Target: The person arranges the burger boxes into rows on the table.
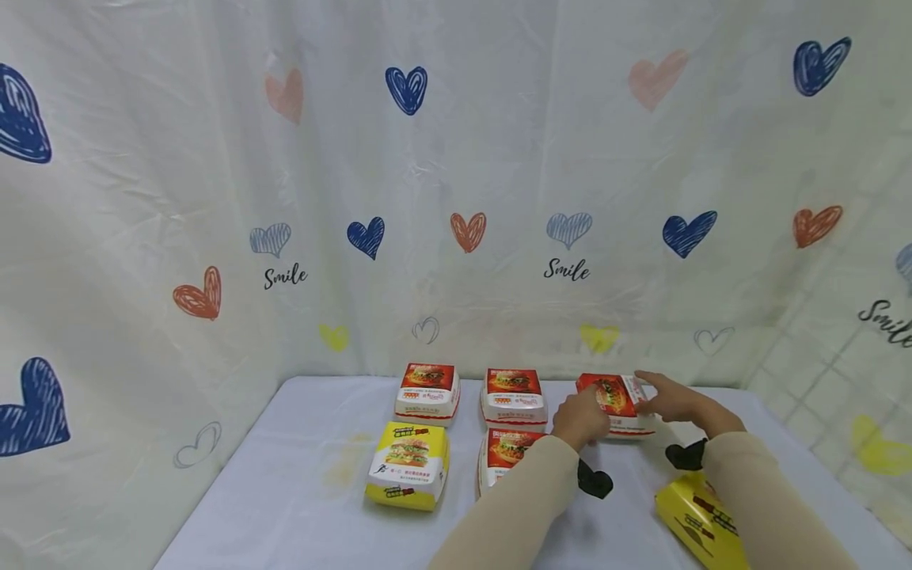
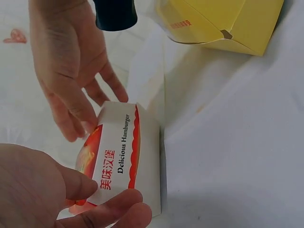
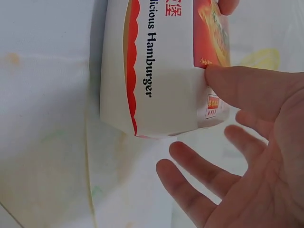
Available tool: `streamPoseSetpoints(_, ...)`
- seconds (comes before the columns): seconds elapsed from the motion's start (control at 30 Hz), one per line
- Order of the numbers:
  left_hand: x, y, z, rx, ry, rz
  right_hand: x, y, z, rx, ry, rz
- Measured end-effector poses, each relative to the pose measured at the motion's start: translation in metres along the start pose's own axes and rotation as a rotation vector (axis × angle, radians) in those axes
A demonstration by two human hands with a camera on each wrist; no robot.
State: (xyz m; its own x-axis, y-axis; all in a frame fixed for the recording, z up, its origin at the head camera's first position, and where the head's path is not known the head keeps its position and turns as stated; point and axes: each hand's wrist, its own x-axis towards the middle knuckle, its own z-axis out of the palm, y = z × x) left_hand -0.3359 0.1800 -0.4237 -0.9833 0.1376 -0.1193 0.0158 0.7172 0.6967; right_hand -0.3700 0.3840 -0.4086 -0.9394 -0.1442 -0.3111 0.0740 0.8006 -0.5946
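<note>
A red-and-white hamburger box (image 1: 611, 400) stands at the back right of the table, between my two hands. My left hand (image 1: 586, 416) is at its left end; in the left wrist view, the thumb (image 2: 78, 183) touches the upper edge and loosely extended fingers (image 2: 118, 206) lie along the end wall. On the opposite end is my right hand (image 1: 680, 400). Its thumb (image 3: 247, 88) touches the lid, while the other fingers (image 3: 204, 171) are spread off the box in the right wrist view. The lid looks closed, with "Hamburger" lettering on its side.
Two more red-and-white boxes (image 1: 427, 392) (image 1: 513, 396) stand in the back row. Nearer are a yellow-and-white burger box (image 1: 408, 467) and another red box (image 1: 499, 455), partly behind my left sleeve. A yellow carton (image 1: 694, 514) lies under my right forearm. A heart-printed curtain hangs behind.
</note>
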Motion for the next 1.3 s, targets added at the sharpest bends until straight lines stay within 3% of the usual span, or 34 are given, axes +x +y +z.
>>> streamPoseSetpoints(0.33, 0.015, -0.001, 0.013, -0.033, -0.014, -0.043, -0.001, 0.005, -0.003, 0.016, -0.040, -0.016)
streamPoseSetpoints(0.57, 0.005, -0.001, 0.007, -0.027, 0.011, -0.023, -0.004, 0.001, -0.003, 0.046, -0.073, -0.008)
streamPoseSetpoints(0.73, -0.003, -0.001, 0.001, -0.040, 0.016, -0.017, -0.005, -0.002, -0.005, 0.007, -0.080, 0.013)
streamPoseSetpoints(1.3, -0.003, 0.000, -0.001, -0.034, 0.007, -0.009, 0.001, 0.004, -0.005, -0.011, -0.071, 0.021)
